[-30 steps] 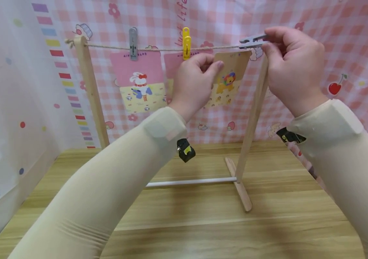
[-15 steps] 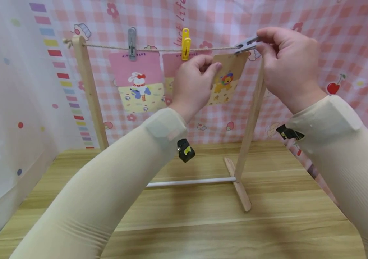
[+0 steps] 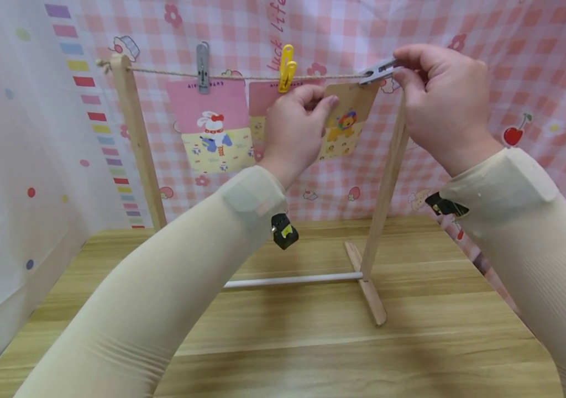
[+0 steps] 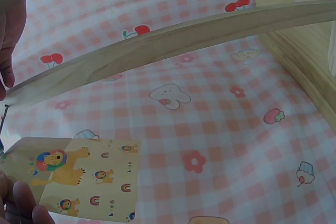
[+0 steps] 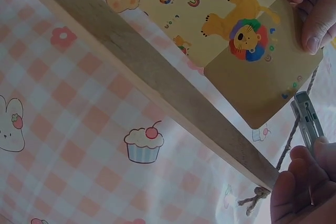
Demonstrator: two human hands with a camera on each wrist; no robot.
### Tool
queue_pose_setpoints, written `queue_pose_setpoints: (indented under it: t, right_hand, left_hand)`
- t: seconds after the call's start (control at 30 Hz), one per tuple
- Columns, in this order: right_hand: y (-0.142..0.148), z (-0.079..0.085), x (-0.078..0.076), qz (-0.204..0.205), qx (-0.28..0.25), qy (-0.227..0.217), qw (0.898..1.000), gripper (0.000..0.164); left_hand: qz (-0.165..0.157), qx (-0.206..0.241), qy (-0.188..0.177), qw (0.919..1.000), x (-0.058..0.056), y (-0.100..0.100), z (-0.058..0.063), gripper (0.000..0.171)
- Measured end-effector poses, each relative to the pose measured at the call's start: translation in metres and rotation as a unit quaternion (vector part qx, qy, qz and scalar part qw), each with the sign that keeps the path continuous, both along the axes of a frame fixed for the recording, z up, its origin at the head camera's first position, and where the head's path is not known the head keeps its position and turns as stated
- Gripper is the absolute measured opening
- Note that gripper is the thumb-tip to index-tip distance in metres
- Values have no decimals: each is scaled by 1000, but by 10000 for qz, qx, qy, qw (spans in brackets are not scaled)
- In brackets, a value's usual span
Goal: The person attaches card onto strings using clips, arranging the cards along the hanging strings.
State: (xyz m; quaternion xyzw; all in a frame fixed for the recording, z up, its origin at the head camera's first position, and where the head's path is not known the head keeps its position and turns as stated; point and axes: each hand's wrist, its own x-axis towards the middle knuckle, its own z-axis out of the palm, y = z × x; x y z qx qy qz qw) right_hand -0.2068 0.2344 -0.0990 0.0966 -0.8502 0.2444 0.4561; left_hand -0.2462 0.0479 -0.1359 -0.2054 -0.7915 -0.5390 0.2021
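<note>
My left hand (image 3: 295, 124) pinches the left edge of a brown and yellow lion card (image 3: 347, 119), held just below the twine (image 3: 333, 76). Thumb and index finger of my right hand (image 3: 447, 99) grip the handles of a grey clothespin (image 3: 380, 72). Its tips reach the twine, right at the card's top edge. From the right wrist, the clothespin (image 5: 307, 115) overlaps the twine close to the card (image 5: 247, 40). The left wrist view shows the card's printed face (image 4: 92, 177), with fingertips at its corner.
A pink rabbit card (image 3: 213, 127) hangs from another grey clothespin (image 3: 203, 69). Beside it, a yellow clothespin (image 3: 288, 72) holds a pink card (image 3: 263, 91), partly behind my left hand. Wooden posts (image 3: 387, 188) and a white rod (image 3: 293, 280) form the stand on the wooden table (image 3: 283, 342).
My right hand has moved the grey clothespin left and slightly down, onto the twine by the card's top. The lion card has shifted slightly left, and the yellow clothespin leans more.
</note>
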Motion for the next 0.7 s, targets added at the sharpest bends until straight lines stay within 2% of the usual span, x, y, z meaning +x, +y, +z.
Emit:
queue_pose_setpoints:
  t: [0.4,0.7]
  right_hand:
    - [-1,-1,-1,45,-2,-113,9999,27]
    - [0,1,0,-40,420,-104,9991,28]
  left_hand:
    - [-12,3,58,10000,1,-1,-1,24]
    - [60,-74,99,9999,0,-1,-2,24]
